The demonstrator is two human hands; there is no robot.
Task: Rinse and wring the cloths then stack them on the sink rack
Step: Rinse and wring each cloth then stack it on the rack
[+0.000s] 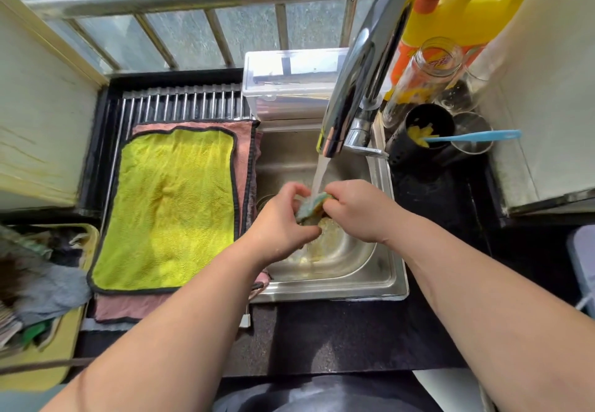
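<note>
Both forearms reach from the dark worktop [322,337] over the steel sink [383,270]. I see my left hand [280,218] and right hand [357,209] gripping a small cloth [314,205], green and yellow, bunched between them. The fingers [335,191] of each hand curl round it, right under the water stream [318,173] from the tap [360,67]. On the sink rack [180,102] to the left, a lime cloth [167,205] lies flat on top of a pink cloth [128,307].
</note>
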